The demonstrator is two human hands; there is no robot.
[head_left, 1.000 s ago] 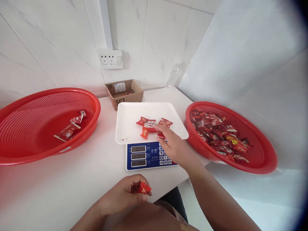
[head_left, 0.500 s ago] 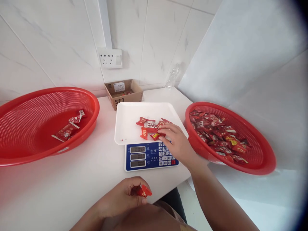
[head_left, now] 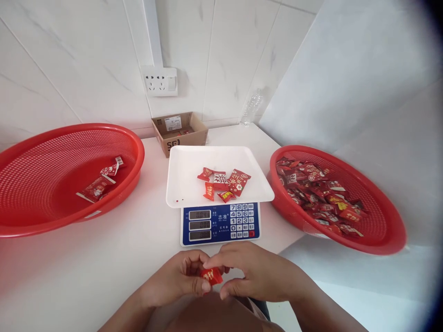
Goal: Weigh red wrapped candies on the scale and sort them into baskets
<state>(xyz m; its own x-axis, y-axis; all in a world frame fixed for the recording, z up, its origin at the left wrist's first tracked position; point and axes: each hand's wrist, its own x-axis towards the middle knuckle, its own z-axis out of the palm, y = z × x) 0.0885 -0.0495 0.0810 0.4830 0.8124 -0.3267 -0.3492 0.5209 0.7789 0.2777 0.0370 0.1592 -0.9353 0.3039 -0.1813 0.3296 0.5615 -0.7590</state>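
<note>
Holding red-wrapped candy (head_left: 212, 275) between left hand (head_left: 171, 281) and right hand (head_left: 254, 272)

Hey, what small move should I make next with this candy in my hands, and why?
Probably set the red wrapped candy onto the white plastic tray of the blue-panelled digital scale: your left hand and right hand both hold it just in front of the scale, and similar candies already lie on that tray.

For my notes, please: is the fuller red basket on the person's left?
No, the fuller red basket sits on the right, heaped with red-wrapped sweets.
</note>
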